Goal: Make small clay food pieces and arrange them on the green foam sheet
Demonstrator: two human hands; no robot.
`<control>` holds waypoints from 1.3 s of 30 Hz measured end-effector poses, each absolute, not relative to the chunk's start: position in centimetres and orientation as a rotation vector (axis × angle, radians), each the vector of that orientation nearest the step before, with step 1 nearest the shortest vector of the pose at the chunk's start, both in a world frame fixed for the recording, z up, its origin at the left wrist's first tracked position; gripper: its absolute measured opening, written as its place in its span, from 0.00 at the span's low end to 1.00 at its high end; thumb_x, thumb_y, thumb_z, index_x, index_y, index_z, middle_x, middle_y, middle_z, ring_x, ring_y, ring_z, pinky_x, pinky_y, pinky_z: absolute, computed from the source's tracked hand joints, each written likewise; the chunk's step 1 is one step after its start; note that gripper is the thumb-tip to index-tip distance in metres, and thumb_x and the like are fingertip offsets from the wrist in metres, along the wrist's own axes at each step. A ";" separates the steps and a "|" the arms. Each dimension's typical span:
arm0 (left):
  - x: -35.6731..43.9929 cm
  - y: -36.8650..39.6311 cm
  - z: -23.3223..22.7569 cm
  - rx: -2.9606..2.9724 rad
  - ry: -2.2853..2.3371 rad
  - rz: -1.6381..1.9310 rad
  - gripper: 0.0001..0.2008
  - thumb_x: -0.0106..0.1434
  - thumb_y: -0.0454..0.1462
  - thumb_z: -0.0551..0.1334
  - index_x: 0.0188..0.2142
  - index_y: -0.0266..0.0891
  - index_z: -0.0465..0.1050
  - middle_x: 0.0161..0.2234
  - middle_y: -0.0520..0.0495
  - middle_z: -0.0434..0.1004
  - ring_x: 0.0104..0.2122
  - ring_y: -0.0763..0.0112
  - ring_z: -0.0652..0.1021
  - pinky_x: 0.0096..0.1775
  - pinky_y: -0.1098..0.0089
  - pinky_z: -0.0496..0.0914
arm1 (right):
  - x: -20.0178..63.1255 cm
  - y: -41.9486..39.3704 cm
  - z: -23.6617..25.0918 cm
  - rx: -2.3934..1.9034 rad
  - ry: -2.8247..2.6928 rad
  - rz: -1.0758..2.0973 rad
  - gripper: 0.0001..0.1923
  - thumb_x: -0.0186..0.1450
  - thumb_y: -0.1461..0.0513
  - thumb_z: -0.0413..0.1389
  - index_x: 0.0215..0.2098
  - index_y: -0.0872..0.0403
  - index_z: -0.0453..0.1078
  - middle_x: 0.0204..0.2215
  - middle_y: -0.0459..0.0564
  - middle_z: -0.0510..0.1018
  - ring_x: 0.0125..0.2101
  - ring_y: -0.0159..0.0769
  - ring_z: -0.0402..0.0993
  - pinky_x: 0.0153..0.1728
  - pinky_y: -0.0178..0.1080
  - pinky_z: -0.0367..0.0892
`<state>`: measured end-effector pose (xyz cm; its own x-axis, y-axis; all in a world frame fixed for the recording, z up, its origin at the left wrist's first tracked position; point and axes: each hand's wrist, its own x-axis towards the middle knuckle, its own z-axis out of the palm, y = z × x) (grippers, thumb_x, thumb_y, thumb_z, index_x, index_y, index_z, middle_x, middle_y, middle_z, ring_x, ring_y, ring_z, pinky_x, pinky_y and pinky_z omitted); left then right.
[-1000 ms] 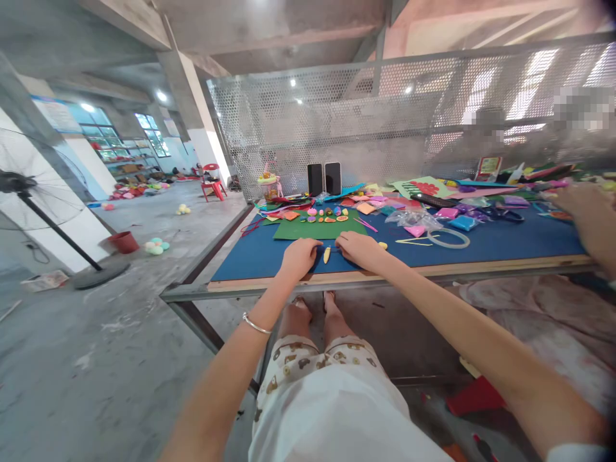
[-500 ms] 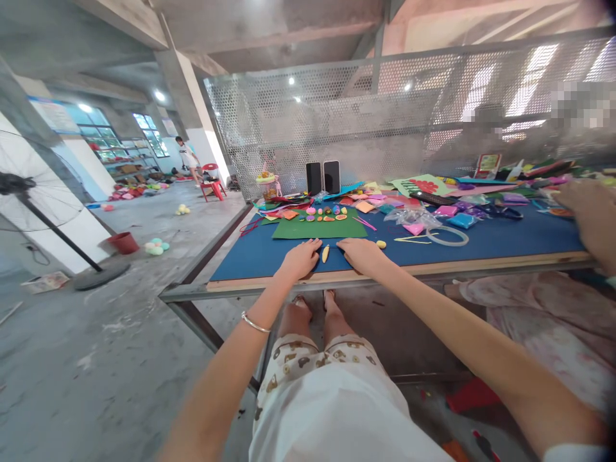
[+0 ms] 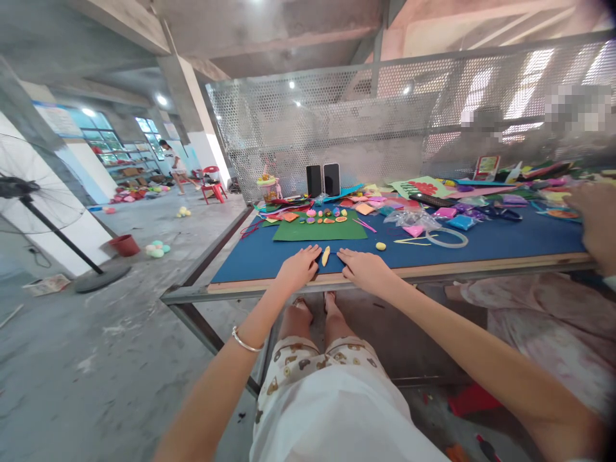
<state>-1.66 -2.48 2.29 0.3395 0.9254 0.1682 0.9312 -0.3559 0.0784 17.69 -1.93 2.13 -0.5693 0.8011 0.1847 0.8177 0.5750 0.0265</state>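
A small yellow piece of modelling clay (image 3: 326,256), long and narrow, lies on the blue table mat (image 3: 255,260) between my hands. My left hand (image 3: 299,267) rests on the mat to its left, fingers stretched toward it. To its right, my right hand (image 3: 364,271) lies with its fingers extended over the mat. A thin bluish line shows near the fingertips, too small to make out. Beyond my right hand sits a yellow clay lump (image 3: 380,246). Farther back, several small coloured clay figures (image 3: 327,217) stand in rows on a green sheet (image 3: 320,232).
Two phones (image 3: 323,179) lean upright at the back. Clay packets (image 3: 462,222), a clear plastic ring (image 3: 450,237) and yellow strips (image 3: 412,241) lie to the right. Another person's hand (image 3: 594,215) is at the far right. A perforated metal screen (image 3: 337,135) stands behind the table.
My hands have drawn slightly nearer to me, and the right-hand fingers are a little farther from the yellow clay piece. That piece has tilted slightly. A distant person has moved left.
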 end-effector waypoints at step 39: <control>-1.4 0.9 2.6 -2.621 -1.685 -0.182 0.26 0.64 0.33 0.43 0.61 0.32 0.54 0.64 0.41 0.51 0.64 0.68 0.53 0.62 0.63 0.49 | 17.3 0.5 1.7 -1.315 -2.692 -0.056 0.30 0.67 0.60 0.37 0.63 0.70 0.51 0.63 0.64 0.52 0.63 0.48 0.47 0.60 0.48 0.50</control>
<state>-1.40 0.87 2.61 0.4104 0.9054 0.1090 0.9077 -0.4170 0.0458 17.27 0.46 1.68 -0.6063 0.7817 0.1457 0.7871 0.6161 -0.0300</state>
